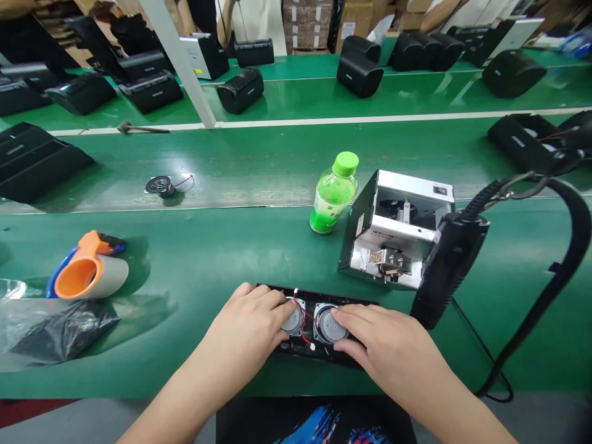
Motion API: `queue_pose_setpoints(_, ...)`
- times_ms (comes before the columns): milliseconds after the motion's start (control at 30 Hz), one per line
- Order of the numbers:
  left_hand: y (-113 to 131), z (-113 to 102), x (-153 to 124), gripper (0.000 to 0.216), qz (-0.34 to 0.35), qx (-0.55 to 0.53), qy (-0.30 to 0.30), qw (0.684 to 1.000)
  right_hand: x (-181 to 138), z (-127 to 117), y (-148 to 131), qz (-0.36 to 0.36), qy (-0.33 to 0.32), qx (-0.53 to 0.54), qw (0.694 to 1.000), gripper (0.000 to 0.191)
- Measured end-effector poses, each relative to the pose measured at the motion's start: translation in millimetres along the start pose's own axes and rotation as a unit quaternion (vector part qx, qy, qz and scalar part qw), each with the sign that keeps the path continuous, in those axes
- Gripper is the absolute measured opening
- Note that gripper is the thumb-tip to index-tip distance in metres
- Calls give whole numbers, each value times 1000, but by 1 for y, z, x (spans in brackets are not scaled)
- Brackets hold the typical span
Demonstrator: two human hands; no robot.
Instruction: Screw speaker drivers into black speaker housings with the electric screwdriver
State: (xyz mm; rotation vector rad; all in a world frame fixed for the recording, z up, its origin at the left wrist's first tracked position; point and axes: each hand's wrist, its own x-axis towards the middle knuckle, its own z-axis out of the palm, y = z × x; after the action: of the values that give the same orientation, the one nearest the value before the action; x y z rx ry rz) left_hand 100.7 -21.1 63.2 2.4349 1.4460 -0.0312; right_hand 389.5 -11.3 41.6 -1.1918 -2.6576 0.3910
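A black speaker panel (319,295) lies at the near edge of the green bench, with two round silver speaker drivers (329,325) set in it and red wires (303,314) across them. My left hand (247,330) rests on the panel's left part, fingers touching the left driver. My right hand (386,345) lies on the right part, fingertips at the right driver. Both hands press on the panel; neither lifts it.
A silver screw feeder box (398,228) stands just behind the panel, a green bottle (333,192) to its left. A black electric screwdriver (446,268) hangs at right on a thick cable. A tape dispenser (87,268) and plastic bag (60,327) lie left; a loose driver (160,185) and black speaker housings (240,89) sit farther back.
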Motion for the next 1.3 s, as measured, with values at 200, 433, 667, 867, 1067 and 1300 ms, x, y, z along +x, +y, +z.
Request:
queue_pose_setpoints(200,1,2,-1,36,-12,-25,10,1000,2,1,1,1,7,16,1000,49)
queue_pose_setpoints(433,-14,4,-12,50,14,-105,101,989,0,-9,6,-28,66,66,995,42)
queue_pose_setpoints(667,-20,11,-31,132,-43,-111,65,991,-32,-18,37,162,491,46,854,52)
queue_pose_setpoints(867,-4,29,-40,118,-76,-97,91,988,-20,-20,76,294,329,185,878,91)
queue_pose_setpoints(1067,20,29,-27,70,-33,-73,177,981,-11,-22,82,299,322,303,846,89)
queue_pose_setpoints(1300,61,15,29,44,69,-43,69,994,-27,-39,78,259,436,436,743,49)
